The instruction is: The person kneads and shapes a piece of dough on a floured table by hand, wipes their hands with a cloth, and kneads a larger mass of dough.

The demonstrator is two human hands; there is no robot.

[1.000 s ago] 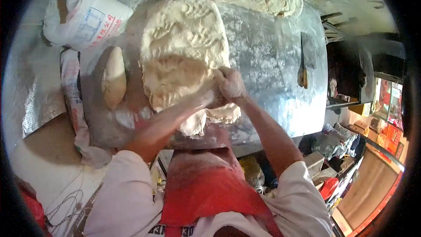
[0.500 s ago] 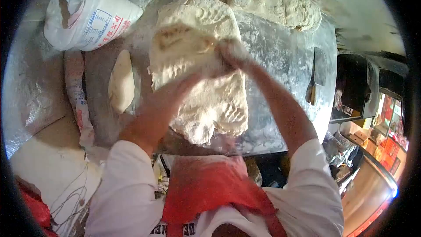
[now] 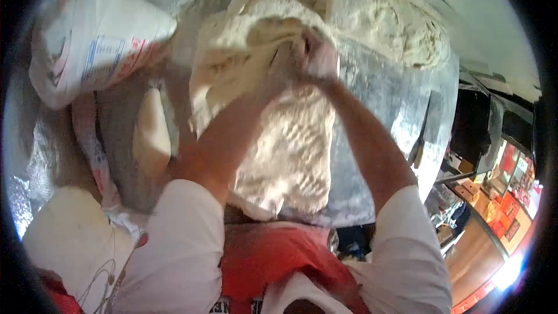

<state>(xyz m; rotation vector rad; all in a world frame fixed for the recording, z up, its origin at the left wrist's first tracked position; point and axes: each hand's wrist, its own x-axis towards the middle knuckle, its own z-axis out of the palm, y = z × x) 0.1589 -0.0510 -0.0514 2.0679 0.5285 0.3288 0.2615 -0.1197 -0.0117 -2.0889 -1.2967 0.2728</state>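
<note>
A large slab of pale dough (image 3: 290, 157) covers the middle of the floured worktop, its surface dented and folded. My two hands are close together over its upper right part. My right hand (image 3: 321, 55) is curled into a fist at the dough's right edge. Right beside it, my left hand (image 3: 285, 68) is on or just over the dough; motion smears its fingers, so their shape cannot be made out. Dark folds and shadow mark the dough beyond the hands.
A second dough slab (image 3: 386, 20) lies at the back right. To the left are a smaller tapered dough piece (image 3: 152, 134) and a white printed sack (image 3: 87, 40). A dark flat-bladed tool (image 3: 427, 122) rests near the right edge of the metal worktop (image 3: 378, 122).
Both hands have moved slightly to the right and toward the far side across the dough. The whole view has shifted and tilted a little. The dough's far part looks more folded.
</note>
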